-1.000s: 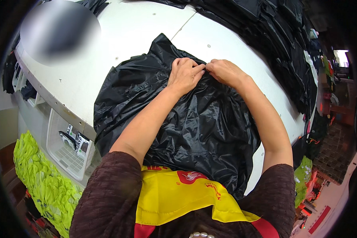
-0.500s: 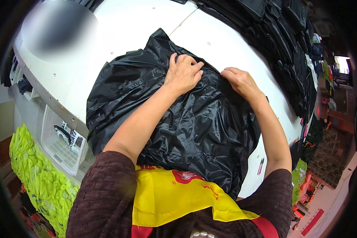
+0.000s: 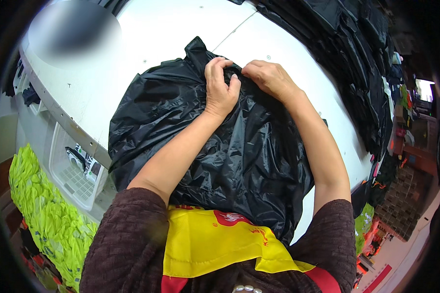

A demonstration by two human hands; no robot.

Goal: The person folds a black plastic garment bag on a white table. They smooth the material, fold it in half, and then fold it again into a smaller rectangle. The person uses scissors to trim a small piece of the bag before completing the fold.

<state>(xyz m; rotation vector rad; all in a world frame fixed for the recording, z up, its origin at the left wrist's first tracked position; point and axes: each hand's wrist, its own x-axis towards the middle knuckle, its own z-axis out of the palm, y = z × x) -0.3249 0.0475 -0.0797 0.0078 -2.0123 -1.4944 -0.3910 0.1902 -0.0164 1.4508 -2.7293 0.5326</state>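
Black bag: a big, shiny black plastic bag (image 3: 230,156) lies on the white table (image 3: 146,49), right in front of the person. It looks full and lumpy. It hangs a little over the near edge of the table.
Top of the bag: the far end is bunched up, and a small crumpled tip sticks up past the fingers.
Left hand: the left hand (image 3: 221,88) is on the far end of the bag. The fingers are curled tight and pinch a fold of the black plastic.
Right hand: the right hand (image 3: 269,77) is just beside the left one, nearly touching it. Its fingers are bent too and grab the same bunched plastic.
Arms: both bare forearms lie over the bag. The sleeves are dark brown and knitted.
Yellow cloth: a yellow cloth (image 3: 215,244) with red marks sits at the person's chest, by the near end of the bag.
Dark clothes: a long row of black clothes (image 3: 357,58) lies along the far right side of the table.
White basket: a white plastic basket (image 3: 71,166) sits below the table edge on the left.
Green pile: bright yellow-green cloth (image 3: 44,215) is heaped low on the left.
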